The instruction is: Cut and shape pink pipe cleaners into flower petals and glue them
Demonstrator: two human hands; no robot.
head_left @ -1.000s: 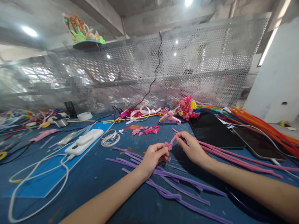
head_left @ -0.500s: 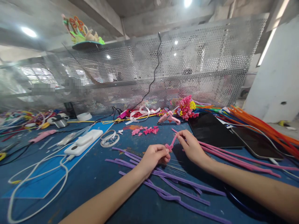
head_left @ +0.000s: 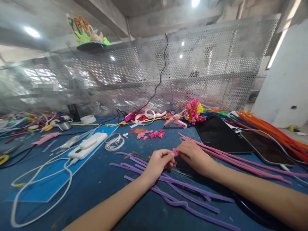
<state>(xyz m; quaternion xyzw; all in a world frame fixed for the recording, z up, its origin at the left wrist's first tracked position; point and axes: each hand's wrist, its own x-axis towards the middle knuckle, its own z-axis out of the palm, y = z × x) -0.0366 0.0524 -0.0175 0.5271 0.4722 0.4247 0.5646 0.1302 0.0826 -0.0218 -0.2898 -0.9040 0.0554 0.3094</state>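
Note:
Both hands meet over the blue table [head_left: 101,183] on a small pink pipe-cleaner piece [head_left: 175,151]. My left hand [head_left: 158,162] pinches one side of it with curled fingers. On the other side my right hand [head_left: 193,154] is closed on the same piece, fingers bent over it. Several purple pipe cleaners [head_left: 178,189] lie under and in front of the hands. Long pink pipe cleaners [head_left: 235,162] run off to the right behind my right hand.
Small pink flower pieces [head_left: 150,134] and a pink glue gun [head_left: 175,121] lie further back. A white power bank [head_left: 88,145] with its cable sits left. Two dark tablets [head_left: 221,133] and orange pipe cleaners [head_left: 271,130] fill the right. A perforated metal screen [head_left: 168,73] closes the back.
The pink pipe cleaner's raised end has been folded down. My right hand dropped from above the piece to level with my left hand, closing in on the pink piece.

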